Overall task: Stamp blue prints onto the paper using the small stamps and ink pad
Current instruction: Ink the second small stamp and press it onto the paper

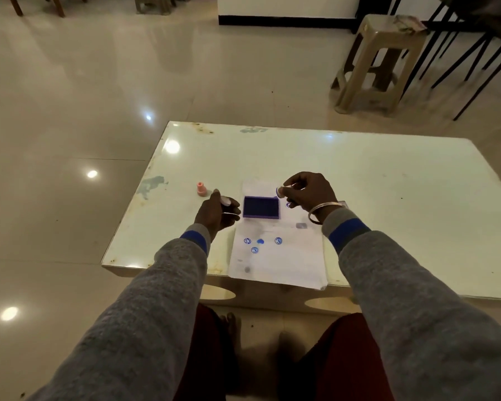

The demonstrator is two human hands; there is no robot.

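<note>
A white paper (289,256) lies on the low white table (388,198), near its front edge. On the paper's far half sits the open blue ink pad (261,206). Several blue prints (254,250) mark the paper's near half. My right hand (307,192) hovers just right of the pad, pinching a small white stamp (280,191) with its blue face turned left. My left hand (217,214) rests left of the pad, curled around a small white object (225,201) that is partly hidden. A pink stamp (201,189) stands upright to the left.
The table's left edge runs close to the pink stamp. A beige plastic stool (379,62) and black chair legs (460,68) stand beyond the table at the back right. Glossy tiled floor (84,111) surrounds the table. My knees are under its front edge.
</note>
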